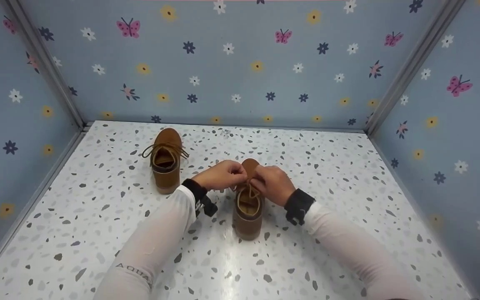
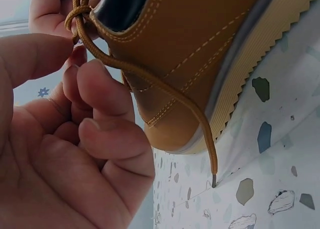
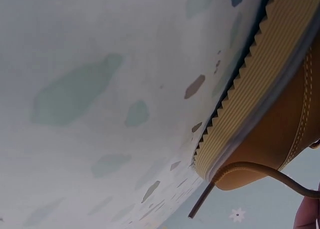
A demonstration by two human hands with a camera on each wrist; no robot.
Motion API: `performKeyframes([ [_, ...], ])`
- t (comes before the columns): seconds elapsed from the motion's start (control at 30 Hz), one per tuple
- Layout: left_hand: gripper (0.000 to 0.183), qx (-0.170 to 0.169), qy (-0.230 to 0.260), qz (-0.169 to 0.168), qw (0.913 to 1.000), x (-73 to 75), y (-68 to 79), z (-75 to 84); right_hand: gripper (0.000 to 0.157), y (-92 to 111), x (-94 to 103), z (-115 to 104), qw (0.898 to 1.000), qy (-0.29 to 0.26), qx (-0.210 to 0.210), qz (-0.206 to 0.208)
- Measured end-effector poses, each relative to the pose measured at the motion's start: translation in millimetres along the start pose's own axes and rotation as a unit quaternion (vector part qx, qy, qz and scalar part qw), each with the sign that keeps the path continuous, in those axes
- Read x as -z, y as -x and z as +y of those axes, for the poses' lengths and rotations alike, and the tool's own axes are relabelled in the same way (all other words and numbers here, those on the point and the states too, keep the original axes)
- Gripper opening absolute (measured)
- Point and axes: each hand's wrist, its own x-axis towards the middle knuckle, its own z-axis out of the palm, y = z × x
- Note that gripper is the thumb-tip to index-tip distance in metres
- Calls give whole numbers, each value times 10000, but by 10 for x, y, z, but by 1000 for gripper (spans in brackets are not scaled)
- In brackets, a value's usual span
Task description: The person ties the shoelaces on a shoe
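A brown lace-up shoe (image 1: 248, 227) stands on the speckled tabletop, toe pointing away from me. Over its front, my left hand (image 1: 222, 175) pinches the brown shoelace (image 2: 80, 19) between thumb and forefinger, its other fingers curled loosely. From the other side my right hand (image 1: 274, 183) pinches the lace too, its fingertips close to the left ones. Looped lace shows at the shoe's throat in the left wrist view, and one tipped end hangs down past the sole. The right wrist view has another lace end (image 3: 245, 166) beside the toe, with only a fingertip (image 3: 306, 214) of that hand visible.
To the left stands a matching brown shoe (image 1: 167, 179), its lace in a bow. The white speckled tabletop (image 1: 327, 250) is enclosed by blue flowered panels (image 1: 231, 62) at the back and both sides. Black wrist straps (image 1: 300, 204) sit over white sleeves.
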Motion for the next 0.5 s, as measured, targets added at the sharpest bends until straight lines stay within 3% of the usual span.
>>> performKeyframes([
  [0.2,21,38,-15,-79,10000,-18,-10,10,14,2,-17,10,9997,-10,176,138],
  [0.5,21,57,54,-62,9999,-32,9,13,11,-15,32,30,9996,-180,175,-105],
])
